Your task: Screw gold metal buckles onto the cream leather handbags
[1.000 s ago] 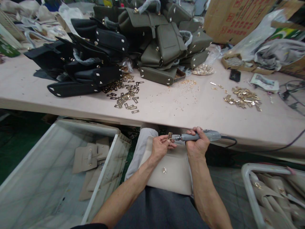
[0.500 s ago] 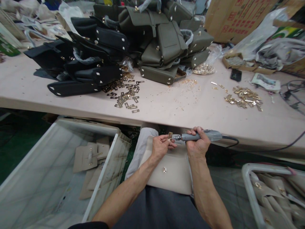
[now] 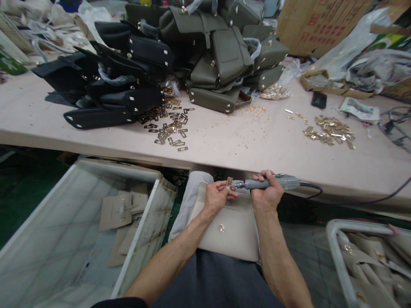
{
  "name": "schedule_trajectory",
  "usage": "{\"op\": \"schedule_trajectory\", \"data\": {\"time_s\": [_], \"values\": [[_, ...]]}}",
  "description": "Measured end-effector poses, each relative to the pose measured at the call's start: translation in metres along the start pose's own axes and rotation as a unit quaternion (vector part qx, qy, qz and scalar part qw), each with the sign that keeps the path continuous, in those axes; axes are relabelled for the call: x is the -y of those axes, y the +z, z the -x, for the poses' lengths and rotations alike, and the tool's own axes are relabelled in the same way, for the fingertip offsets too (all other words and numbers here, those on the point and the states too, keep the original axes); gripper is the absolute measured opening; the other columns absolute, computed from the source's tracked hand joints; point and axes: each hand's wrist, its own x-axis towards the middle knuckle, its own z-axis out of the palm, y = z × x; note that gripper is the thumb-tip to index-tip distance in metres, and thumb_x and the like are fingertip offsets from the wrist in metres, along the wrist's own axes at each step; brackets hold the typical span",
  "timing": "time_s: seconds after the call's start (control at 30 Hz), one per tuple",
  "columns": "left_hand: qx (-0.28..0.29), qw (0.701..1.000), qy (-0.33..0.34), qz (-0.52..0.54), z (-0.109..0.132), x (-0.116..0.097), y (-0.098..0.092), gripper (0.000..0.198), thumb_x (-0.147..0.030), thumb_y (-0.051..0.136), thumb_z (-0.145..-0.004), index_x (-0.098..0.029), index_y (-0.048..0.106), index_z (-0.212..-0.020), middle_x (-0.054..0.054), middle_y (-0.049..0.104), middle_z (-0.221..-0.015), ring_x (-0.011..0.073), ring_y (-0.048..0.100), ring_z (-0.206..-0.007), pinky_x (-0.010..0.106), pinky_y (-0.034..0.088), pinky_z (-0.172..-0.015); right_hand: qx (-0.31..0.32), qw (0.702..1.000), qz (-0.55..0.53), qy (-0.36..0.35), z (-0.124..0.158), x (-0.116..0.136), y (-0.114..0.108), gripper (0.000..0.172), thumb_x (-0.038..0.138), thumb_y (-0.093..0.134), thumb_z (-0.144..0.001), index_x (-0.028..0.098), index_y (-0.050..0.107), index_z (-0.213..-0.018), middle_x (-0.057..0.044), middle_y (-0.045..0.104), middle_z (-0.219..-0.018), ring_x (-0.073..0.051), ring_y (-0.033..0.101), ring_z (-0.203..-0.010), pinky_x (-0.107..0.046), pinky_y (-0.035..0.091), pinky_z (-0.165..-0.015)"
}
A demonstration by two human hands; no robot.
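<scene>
On my lap lies a beige bag piece [image 3: 229,231] with a small gold clasp part [image 3: 222,228] on its face. My left hand [image 3: 217,196] is closed at the piece's far edge, pinching a small gold rectangular metal plate [image 3: 229,182] that stands up between the fingertips. In my right hand [image 3: 268,192] is a grey electric screwdriver [image 3: 257,184], held level, its bit pointing left. The bit's tip meets or nearly meets the plate; whether they touch I cannot tell. A cable [image 3: 311,186] leaves the tool's right end.
Black bags [image 3: 102,115] and olive bags [image 3: 208,100] are piled on the table [image 3: 212,145]. Loose metal plates [image 3: 171,132] and gold pieces [image 3: 334,130] lie near its front. A white bin [image 3: 150,201] with beige pieces stands left, another bin [image 3: 334,252] right.
Both hands, the screwdriver and the metal plate stay nearly in place. The view has shifted very slightly.
</scene>
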Motion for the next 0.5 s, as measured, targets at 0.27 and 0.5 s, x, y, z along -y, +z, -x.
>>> {"op": "schedule_trajectory", "data": {"time_s": [0.27, 0.5], "values": [[0.005, 1.0, 0.005, -0.001, 0.0004, 0.0006, -0.0005, 0.032, -0.027, 0.075, -0.078, -0.005, 0.072, -0.101, 0.014, 0.079, -0.085, 0.0209, 0.077, -0.063, 0.029, 0.064, -0.06, -0.009, 1.0, -0.009, -0.003, 0.0025, 0.0025, 0.0026, 0.026, 0.011, 0.072, -0.069, 0.019, 0.053, -0.083, 0.006, 0.05, -0.071, -0.007, 0.046, -0.056, -0.023, 0.05, -0.059], [0.004, 1.0, 0.003, -0.013, 0.0005, 0.0005, -0.0005, 0.033, -0.03, 0.076, -0.08, -0.006, 0.072, -0.102, 0.016, 0.079, -0.086, 0.0215, 0.078, -0.065, 0.027, 0.064, -0.059, 0.009, 1.0, -0.003, -0.008, 0.0066, 0.005, 0.0046, 0.027, 0.011, 0.072, -0.068, 0.019, 0.052, -0.083, 0.006, 0.048, -0.072, -0.007, 0.045, -0.057, -0.022, 0.049, -0.059]]}}
